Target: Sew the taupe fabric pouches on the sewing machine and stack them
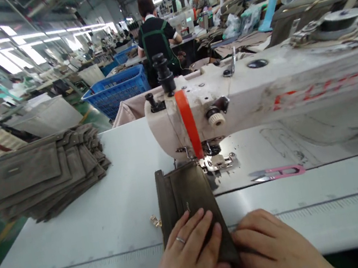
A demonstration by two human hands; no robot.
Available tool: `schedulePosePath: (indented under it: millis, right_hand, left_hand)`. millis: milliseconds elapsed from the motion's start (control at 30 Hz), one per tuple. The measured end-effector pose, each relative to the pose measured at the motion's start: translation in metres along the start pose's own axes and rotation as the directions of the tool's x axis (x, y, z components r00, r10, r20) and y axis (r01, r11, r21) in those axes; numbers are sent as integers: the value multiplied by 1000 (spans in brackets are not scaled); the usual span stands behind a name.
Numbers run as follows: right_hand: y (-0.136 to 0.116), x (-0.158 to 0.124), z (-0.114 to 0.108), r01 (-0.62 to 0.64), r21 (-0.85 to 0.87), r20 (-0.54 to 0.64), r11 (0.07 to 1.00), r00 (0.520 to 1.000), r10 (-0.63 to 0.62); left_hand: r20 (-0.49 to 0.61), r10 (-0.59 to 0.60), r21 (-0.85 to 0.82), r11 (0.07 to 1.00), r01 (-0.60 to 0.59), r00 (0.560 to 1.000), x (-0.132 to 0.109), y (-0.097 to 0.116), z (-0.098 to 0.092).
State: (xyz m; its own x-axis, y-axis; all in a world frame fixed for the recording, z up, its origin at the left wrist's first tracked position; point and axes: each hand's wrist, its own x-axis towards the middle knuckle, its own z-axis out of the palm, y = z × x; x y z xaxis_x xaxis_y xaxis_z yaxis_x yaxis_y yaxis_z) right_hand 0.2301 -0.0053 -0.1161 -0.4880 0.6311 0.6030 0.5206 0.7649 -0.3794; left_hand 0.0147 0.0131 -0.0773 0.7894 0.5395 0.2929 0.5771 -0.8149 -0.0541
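Observation:
An olive-brown fabric pouch (188, 187) lies on the white sewing table, its far edge beneath the presser foot area of the sewing machine (216, 162). A gold-coloured zipper pull (155, 221) sticks out from its left side. My left hand (193, 251) rests on the near half of the pouch, fingers stretched out and pressing down, a ring on one finger. With fingers curled, my right hand (271, 247) grips the pouch's near right edge; its fingertips are partly hidden.
Stacked fabric pieces (40, 172) lie at the table's left. Pink thread snips (278, 173) are right of the needle area. A ruler scale (323, 205) runs across the near tabletop. A blue basket (119, 91) and a seated person (156, 36) are beyond the machine.

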Motion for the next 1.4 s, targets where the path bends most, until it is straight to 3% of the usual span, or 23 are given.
schedulePosePath:
  millis: [167,267,367,500,567,733,900,1000,1200,1400]
  right_hand:
    - [-14,-8,3,-43,4,-42,999,998,43]
    - [-19,-9,2,-60,3,-60,998,996,60]
    - [-22,-12,5,-64,-16,-92,998,994,62]
    - [-23,-15,7,-62,-5,-102,998,993,61]
    - [-23,-17,5,-71,3,-98,997,993,71]
    - [-25,-19,1,-89,-5,-87,996,992,88]
    - [-23,-17,1,-52,-13,-99,999,994,50]
    - [-22,-17,2,-37,-16,-123,999,992,34]
    - [-13,-15,4,32,-127,-140,991,989,-50]
    - [-5,-18,5,95,-161,-28,982,995,-100]
  left_hand:
    - [-161,-36,-191,982,5,986,0,16,0]
    - [-113,-66,-306,952,28,991,-6,20,5]
    - [-22,-161,-434,891,135,987,-10,21,6]
    - [72,-339,-591,743,314,938,-9,20,-1]
    - [84,-357,-604,724,333,930,-7,20,-3]
    - [-2,-237,-486,850,206,972,-9,21,4]
    - [-48,-157,-361,923,130,986,-12,22,9]
    - [-64,-80,-317,947,56,995,-10,21,7]
    - [-212,21,-276,958,-81,977,-7,14,9]
    - [-180,102,-237,961,-144,978,-8,6,10]
